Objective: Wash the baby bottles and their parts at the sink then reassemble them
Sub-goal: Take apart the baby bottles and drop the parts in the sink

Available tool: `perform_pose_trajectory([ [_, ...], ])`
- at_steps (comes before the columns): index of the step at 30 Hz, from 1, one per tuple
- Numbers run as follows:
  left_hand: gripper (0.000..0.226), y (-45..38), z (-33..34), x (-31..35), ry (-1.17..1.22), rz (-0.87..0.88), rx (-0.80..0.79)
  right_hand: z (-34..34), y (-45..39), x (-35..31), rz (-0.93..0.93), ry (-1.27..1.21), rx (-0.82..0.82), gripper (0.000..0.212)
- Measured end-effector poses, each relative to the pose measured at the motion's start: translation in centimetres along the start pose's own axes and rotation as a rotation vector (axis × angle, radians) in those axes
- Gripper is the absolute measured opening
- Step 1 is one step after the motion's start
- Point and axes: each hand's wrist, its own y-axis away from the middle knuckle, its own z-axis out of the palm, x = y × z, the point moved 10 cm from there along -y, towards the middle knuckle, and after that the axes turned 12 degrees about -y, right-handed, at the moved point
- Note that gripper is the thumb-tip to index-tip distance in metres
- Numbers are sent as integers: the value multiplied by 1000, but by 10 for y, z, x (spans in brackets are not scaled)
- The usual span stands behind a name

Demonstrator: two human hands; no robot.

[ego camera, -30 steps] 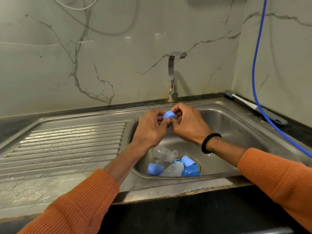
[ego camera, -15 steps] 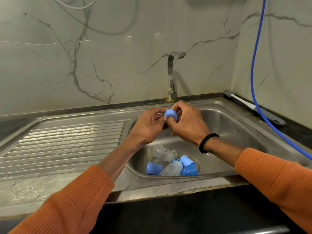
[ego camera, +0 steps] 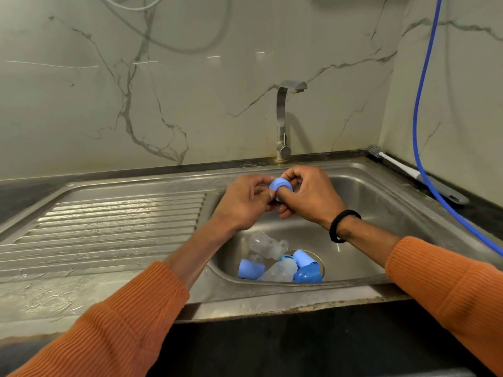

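Note:
Both my hands hold a small blue collar ring (ego camera: 281, 185) above the steel sink basin (ego camera: 375, 202). My left hand (ego camera: 245, 202) pinches its left side and my right hand (ego camera: 310, 197) curls round its right side, fingers over the top. Whether a teat sits in the ring is hidden by my fingers. At the bottom of the basin lie a clear bottle (ego camera: 265, 244), a second clear bottle (ego camera: 280, 272), a blue cap (ego camera: 251, 269) and two more blue parts (ego camera: 307, 269). No water runs from the tap (ego camera: 284, 121).
A ribbed steel draining board (ego camera: 109, 227) spreads to the left of the basin. A bottle brush (ego camera: 402, 170) lies on the dark counter at the back right, crossed by a blue hose (ego camera: 419, 110) that hangs down the marble wall.
My hands have turned the blue ring between them and shifted slightly. The parts in the basin have not moved.

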Motion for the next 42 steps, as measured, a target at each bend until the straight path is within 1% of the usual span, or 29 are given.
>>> perform_pose_trajectory([
  [5,31,0,-4,2,-150,52,101,1,-1,2,13,16,24,13],
  [8,37,1,-4,3,-171,63,113,0,-1,5,31,-6,40,13],
  [11,26,-1,-5,3,-184,77,120,-1,-1,14,94,-66,28,12],
  [15,23,0,-6,2,-183,92,114,-2,-3,18,136,-106,9,12],
  [20,21,0,-3,-4,-104,39,111,-3,-3,17,139,-128,20,10],
  [24,20,2,0,-9,94,-46,35,-4,-2,16,174,-184,0,13],
  [28,18,4,-2,-13,215,-131,61,-8,-3,18,179,-143,31,14],
  [31,21,7,2,-18,297,-194,26,-9,-3,18,187,-138,17,15],
  [35,31,9,13,-23,450,-285,-44,-6,-1,18,214,-190,-20,16],
  [39,27,11,15,-29,515,-372,-36,0,-1,26,264,-243,-45,20],
  [42,21,15,12,-35,554,-448,8,5,-1,29,316,-346,-82,25],
])
